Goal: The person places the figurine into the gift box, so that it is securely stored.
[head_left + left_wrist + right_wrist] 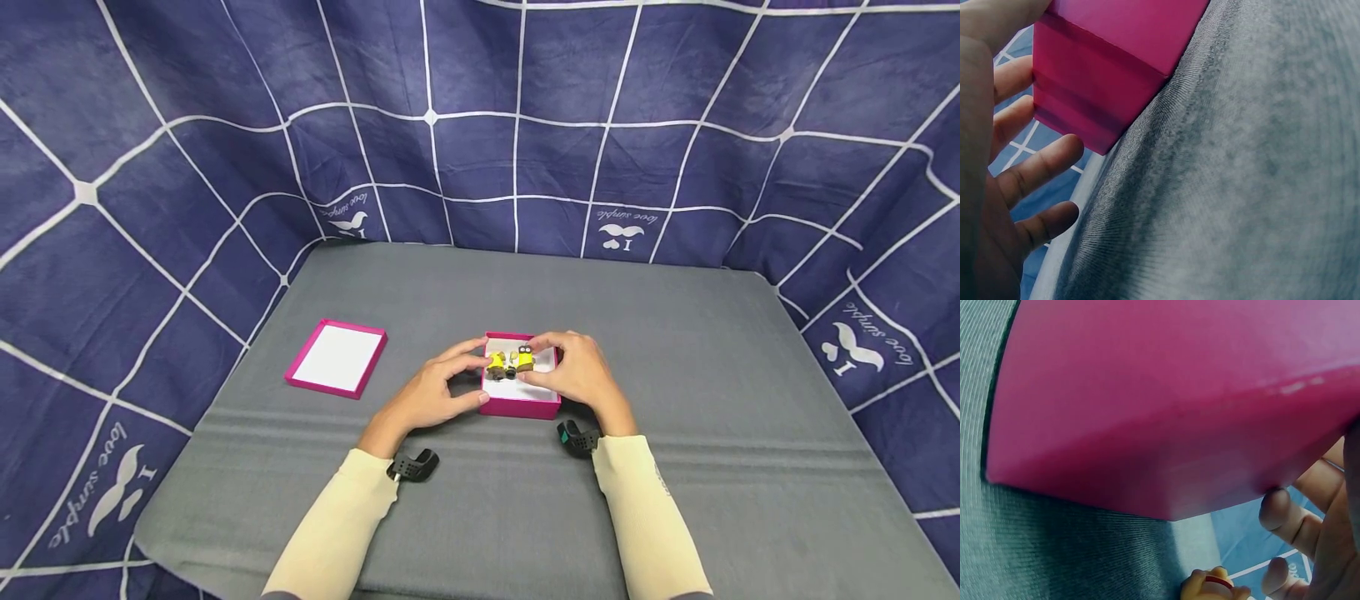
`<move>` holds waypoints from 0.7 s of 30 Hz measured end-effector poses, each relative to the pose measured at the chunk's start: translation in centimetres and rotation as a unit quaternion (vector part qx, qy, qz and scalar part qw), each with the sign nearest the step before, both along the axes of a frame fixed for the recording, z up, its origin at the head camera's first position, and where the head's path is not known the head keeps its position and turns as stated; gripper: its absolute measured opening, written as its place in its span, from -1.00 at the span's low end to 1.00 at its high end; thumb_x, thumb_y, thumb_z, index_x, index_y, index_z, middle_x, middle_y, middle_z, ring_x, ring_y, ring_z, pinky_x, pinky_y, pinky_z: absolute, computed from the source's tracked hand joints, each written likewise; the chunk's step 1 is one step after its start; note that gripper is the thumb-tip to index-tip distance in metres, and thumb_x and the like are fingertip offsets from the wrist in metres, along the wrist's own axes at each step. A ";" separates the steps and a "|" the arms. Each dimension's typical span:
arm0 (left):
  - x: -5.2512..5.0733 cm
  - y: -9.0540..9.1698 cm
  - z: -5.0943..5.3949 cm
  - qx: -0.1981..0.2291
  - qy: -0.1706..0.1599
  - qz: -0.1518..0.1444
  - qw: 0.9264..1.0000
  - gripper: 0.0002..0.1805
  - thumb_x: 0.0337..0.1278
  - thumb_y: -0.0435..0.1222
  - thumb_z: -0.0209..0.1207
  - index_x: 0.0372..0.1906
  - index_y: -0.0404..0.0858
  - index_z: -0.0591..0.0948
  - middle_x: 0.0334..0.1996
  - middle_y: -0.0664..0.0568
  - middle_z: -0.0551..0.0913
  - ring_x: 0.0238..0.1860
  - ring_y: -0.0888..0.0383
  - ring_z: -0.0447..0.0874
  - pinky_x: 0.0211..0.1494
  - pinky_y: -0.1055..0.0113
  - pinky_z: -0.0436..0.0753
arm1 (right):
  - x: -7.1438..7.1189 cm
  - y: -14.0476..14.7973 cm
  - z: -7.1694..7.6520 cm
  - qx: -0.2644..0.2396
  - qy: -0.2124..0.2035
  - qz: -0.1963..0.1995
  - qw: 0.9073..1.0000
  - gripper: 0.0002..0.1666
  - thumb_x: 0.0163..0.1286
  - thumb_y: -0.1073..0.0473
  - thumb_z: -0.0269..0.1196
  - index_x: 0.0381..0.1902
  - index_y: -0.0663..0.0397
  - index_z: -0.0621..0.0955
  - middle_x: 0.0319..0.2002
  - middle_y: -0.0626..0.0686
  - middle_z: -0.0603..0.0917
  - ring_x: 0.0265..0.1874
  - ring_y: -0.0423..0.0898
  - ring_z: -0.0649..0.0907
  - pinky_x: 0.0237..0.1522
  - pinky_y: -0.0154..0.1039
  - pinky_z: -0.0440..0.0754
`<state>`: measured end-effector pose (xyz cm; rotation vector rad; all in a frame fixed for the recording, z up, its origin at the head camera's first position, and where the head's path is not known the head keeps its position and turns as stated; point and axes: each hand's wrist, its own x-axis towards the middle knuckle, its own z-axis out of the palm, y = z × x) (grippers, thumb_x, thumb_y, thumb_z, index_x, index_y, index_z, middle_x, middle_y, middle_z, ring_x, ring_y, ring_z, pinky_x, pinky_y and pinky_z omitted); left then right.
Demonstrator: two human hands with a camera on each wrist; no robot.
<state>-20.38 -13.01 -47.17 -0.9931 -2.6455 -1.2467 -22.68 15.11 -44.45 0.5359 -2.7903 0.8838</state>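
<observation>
A pink box (519,407) with a white interior stands on the table, holding small yellow toy figures. My right hand (579,367) reaches over its right side and pinches a yellow figure with goggle-like eyes (525,359) between thumb and index finger. My left hand (431,390) rests against the box's left side, its fingers spread and fairly straight. Its fingertips touch the rim beside another yellow figure (496,365), which has a brown lower part. A small dark piece (511,372) lies between the two figures. Both wrist views show mostly the box's outer walls.
A pink lid (336,359), white inside, lies on the grey table (660,517) to the left. Beyond the box, the right wrist view catches a yellow toy with a red band (1213,584). Blue curtain with white lines (480,150) surrounds the table's back and sides.
</observation>
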 end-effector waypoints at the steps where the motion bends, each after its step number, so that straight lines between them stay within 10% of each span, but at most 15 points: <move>1: 0.0 0.0 0.0 0.001 -0.001 -0.001 1.000 -0.40 0.14 0.11 0.34 0.26 0.01 0.60 0.50 0.26 0.31 0.47 0.16 0.34 0.45 -0.03 0.40 | 0.0 0.0 0.0 0.007 -0.002 -0.002 1.000 -0.41 -0.10 -0.28 0.57 -0.08 -0.25 0.77 -0.24 -0.19 0.80 -0.21 -0.09 0.67 -0.16 -0.13 0.53; 21: 0.1 0.0 0.0 -0.006 -0.003 -0.005 1.000 -0.40 0.17 0.11 0.32 0.28 0.00 0.58 0.52 0.26 0.28 0.48 0.11 0.34 0.45 -0.03 0.40 | 0.3 -0.8 1.2 0.136 -0.018 -0.025 0.990 -0.34 -0.11 -0.34 0.56 -0.03 -0.28 0.75 -0.19 -0.25 0.81 -0.06 -0.10 0.66 -0.05 -0.05 0.38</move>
